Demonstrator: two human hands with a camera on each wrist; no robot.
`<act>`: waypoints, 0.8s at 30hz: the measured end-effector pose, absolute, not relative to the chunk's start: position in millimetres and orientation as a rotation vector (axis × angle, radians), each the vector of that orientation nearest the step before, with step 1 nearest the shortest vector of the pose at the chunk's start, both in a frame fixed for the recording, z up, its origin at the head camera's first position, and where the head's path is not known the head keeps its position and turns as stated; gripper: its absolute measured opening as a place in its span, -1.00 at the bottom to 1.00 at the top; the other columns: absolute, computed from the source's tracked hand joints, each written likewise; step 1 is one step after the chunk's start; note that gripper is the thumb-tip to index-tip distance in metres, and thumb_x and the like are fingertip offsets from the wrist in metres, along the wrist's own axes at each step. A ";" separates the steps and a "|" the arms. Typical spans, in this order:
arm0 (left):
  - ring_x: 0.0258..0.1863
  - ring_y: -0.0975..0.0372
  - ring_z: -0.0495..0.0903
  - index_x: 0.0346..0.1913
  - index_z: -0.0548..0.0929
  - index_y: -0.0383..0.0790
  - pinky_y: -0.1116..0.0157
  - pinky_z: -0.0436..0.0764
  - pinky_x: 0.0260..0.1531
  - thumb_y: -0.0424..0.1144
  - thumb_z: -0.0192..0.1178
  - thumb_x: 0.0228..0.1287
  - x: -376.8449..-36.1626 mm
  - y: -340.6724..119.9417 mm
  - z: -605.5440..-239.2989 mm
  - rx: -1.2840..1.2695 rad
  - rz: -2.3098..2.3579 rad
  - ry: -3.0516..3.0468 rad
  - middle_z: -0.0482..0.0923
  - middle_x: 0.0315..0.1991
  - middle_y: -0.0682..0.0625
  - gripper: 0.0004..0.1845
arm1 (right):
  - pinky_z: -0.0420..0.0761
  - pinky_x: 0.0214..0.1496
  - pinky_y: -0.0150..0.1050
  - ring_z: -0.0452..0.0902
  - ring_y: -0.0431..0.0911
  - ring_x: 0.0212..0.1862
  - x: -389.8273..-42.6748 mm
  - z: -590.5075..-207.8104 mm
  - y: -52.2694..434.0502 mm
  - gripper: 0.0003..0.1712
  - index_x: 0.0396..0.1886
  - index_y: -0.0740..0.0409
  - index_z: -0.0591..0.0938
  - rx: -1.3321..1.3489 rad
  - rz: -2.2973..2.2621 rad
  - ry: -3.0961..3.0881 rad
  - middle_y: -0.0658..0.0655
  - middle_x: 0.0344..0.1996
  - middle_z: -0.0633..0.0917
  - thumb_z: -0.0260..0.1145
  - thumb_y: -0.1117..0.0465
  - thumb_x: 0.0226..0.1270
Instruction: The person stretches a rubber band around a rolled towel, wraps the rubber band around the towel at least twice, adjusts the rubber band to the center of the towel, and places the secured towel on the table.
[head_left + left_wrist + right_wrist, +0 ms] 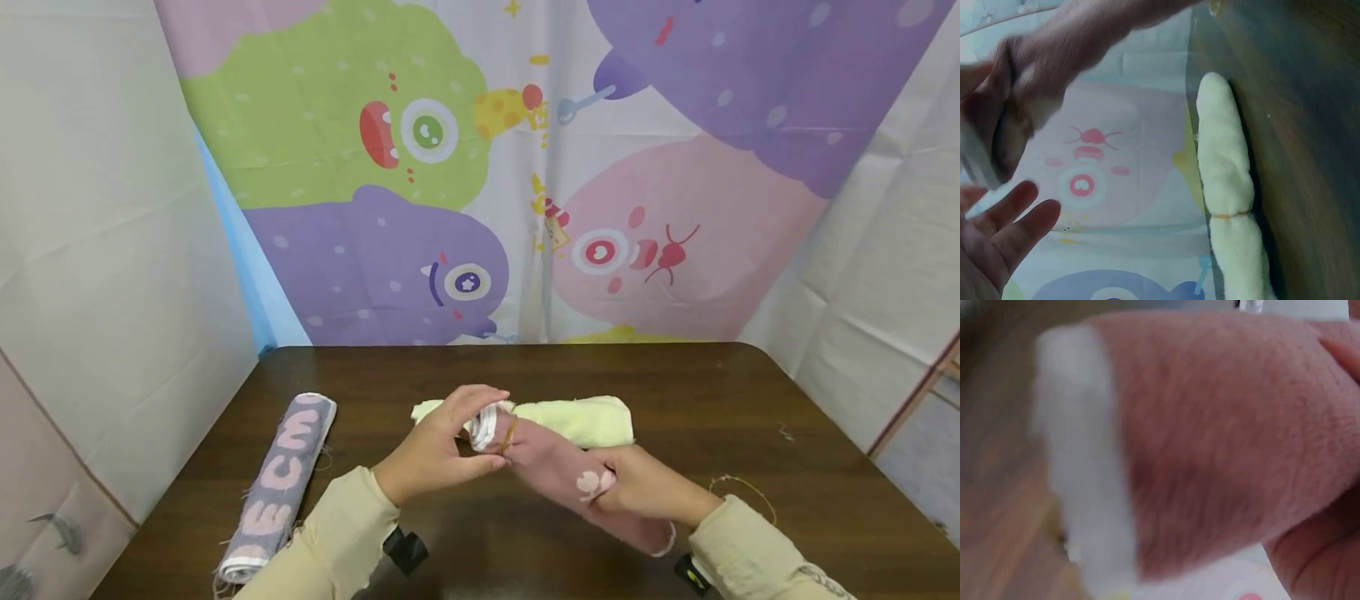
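Observation:
A rolled pink towel (551,462) with white edging and a white flower shape is held at a slant above the table, a thin tan rubber band (508,435) round its upper left part. My right hand (637,483) grips the roll from the right, near its lower half. My left hand (442,446) spreads in a wide C about the white-edged end, thumb close to the band and fingertips at the far edge. In the left wrist view its fingers (1025,219) look spread and fairly straight. The roll fills much of the right wrist view, blurred.
Behind the hands lies a pale yellow rolled towel (585,419) with a band round it. At the left lies a grey rolled towel (281,483) with pink letters and frayed threads. A loose rubber band (753,487) rests near the right sleeve. A cartoon curtain (420,167) hangs behind the dark table (375,375).

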State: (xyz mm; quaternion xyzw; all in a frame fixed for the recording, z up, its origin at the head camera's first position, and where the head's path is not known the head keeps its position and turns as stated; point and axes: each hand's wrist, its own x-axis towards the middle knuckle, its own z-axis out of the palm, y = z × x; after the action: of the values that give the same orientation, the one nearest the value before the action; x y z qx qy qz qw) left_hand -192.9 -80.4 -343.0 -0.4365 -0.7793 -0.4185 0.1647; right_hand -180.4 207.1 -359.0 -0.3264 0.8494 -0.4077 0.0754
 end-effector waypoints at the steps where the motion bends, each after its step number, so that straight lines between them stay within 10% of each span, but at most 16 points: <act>1: 0.02 0.13 0.50 0.16 0.51 -0.25 0.29 0.57 -0.12 -0.37 0.46 -0.06 -193.4 -80.3 -342.2 -1.294 -1.159 -2.220 0.46 0.09 -0.14 -0.37 | 0.44 -0.49 -0.40 0.35 -0.36 -0.52 -180.9 -357.5 209.9 -0.78 -0.47 0.14 0.61 -1.009 -1.201 2.547 -0.21 -0.61 0.49 0.31 0.47 -0.18; 9: -0.22 0.24 0.56 -0.18 0.68 -0.24 0.49 0.53 -0.22 -0.46 0.38 -0.11 -193.7 -74.1 -343.0 -1.549 -1.038 -2.045 0.57 -0.21 -0.06 -0.68 | 0.47 -0.46 -0.41 0.37 -0.39 -0.50 -182.8 -354.4 226.7 -0.74 -0.48 0.05 0.62 -1.080 -1.086 2.534 -0.25 -0.57 0.54 0.34 0.48 -0.14; 24: -0.29 0.34 0.53 -0.26 0.69 -0.24 0.50 0.54 -0.37 -0.53 0.29 -0.22 -192.3 -74.5 -369.5 -1.473 -1.221 -2.114 0.61 -0.30 0.00 -0.67 | 0.52 -0.38 -0.38 0.44 -0.36 -0.39 -174.6 -387.5 232.0 -0.59 -0.14 0.26 0.65 -1.021 -1.176 2.547 -0.18 -0.44 0.61 0.43 0.42 -0.11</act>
State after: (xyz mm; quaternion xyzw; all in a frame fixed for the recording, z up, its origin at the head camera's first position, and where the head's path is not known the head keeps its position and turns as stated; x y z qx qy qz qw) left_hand -192.3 -74.5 -369.5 -0.5111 -0.7337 -0.4237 0.1448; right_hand -174.6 232.0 -387.5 -0.3410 0.8505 -0.3928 0.0781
